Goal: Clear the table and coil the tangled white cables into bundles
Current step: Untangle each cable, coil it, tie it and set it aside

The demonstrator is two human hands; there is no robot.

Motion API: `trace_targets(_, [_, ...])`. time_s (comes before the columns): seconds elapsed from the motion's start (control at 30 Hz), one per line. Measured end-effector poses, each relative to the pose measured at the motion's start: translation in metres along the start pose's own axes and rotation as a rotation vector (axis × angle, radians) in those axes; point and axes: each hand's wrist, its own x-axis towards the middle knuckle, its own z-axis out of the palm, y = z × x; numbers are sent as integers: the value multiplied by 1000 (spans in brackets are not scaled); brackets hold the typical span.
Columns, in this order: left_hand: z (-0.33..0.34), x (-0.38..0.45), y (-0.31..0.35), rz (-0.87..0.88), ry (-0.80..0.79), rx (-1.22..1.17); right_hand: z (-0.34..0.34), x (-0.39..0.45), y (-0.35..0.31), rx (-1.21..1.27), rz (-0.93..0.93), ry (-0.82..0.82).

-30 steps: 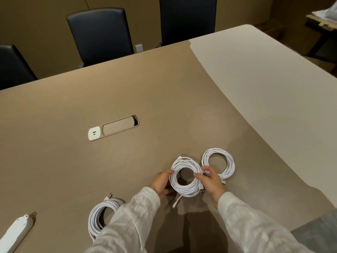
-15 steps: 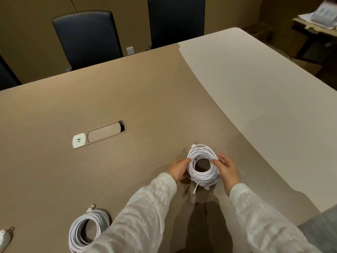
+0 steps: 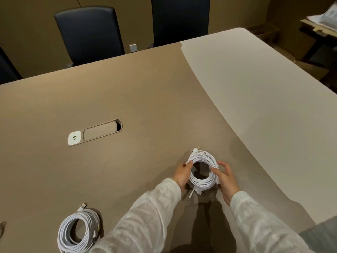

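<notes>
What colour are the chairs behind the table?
Black, or a very dark navy; the chairs show in the head view.

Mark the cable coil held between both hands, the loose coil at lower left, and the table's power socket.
held cable coil point(image 3: 209, 181): head view, lower right arc of the loops.
loose cable coil point(image 3: 63, 232): head view, left arc of the loops.
power socket point(image 3: 74, 137): head view, middle of the white faceplate.

walls: tan panels point(image 3: 36, 24) | chairs: 2 dark point(image 3: 87, 31) | table: brown point(image 3: 127, 88) | side desk far right point(image 3: 317, 31)
</notes>
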Motion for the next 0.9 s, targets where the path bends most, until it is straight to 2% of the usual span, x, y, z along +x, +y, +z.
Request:
trace_targets(0.1, [2,-3,1,-8,2,24,-4,1,1,-22,11,-29])
trace_targets(0.37, [-35,6,-31,-122,66,-237,17,-15,5,-30,62,-126])
trace_targets(0.57, [-88,-59,-47,-67,85,-326,62,-44,20,-36,104,-274])
trace_targets(0.7, [-132,-108,-58,33,199,-382,106,-72,32,-57,90,-393])
trace_targets(0.9, [-221,-174,-87,148,394,-443,186,-143,32,-166,-49,-574])
